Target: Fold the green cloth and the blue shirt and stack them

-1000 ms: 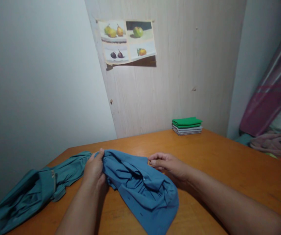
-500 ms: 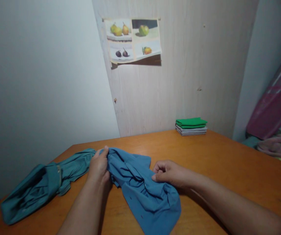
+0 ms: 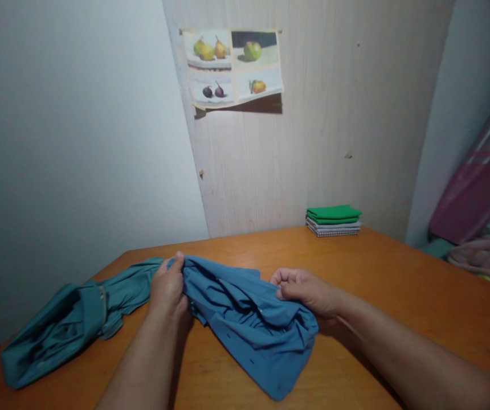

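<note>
A blue garment (image 3: 245,319) hangs bunched between my two hands above the wooden table, with its lower corner pointing toward me. My left hand (image 3: 170,287) is closed around its left end, thumb on top. My right hand (image 3: 296,290) pinches the upper right edge of the cloth between thumb and fingers. To the left, a crumpled teal part of cloth (image 3: 65,324) lies on the table and runs up to my left hand; whether it joins the blue part is hidden behind that hand.
On the back of the orange-brown table (image 3: 399,296) stands a stack of folded cloths (image 3: 333,221), green on top. A sheet of fruit pictures (image 3: 234,68) is fixed to the wall. Pink fabric (image 3: 480,182) is beyond the table at the right.
My right hand has moved slightly right and up, and the blue cloth is stretched more, its lower corner lifted. My left hand has shifted a little to the left.
</note>
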### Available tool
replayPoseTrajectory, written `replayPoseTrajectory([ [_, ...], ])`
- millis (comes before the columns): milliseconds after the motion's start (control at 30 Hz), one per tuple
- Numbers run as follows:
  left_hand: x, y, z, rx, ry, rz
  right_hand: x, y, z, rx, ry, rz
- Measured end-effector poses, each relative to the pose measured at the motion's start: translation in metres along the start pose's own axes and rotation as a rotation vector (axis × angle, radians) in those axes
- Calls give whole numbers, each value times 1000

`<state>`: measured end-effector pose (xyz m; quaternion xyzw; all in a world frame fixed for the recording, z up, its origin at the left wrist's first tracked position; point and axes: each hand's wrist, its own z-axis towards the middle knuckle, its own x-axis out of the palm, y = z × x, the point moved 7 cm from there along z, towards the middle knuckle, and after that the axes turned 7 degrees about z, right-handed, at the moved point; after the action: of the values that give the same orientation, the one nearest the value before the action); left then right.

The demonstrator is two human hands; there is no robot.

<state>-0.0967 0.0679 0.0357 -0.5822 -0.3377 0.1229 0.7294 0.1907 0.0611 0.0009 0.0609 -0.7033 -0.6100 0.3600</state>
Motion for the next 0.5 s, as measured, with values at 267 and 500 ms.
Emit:
replayPoseTrajectory([
  [267,-1,-1,2,12,-2,-58,-12,12,0,-36,-54,8],
  [500,-3,-2,1,-12,3,-137,-17,17,3,-41,-58,-32],
])
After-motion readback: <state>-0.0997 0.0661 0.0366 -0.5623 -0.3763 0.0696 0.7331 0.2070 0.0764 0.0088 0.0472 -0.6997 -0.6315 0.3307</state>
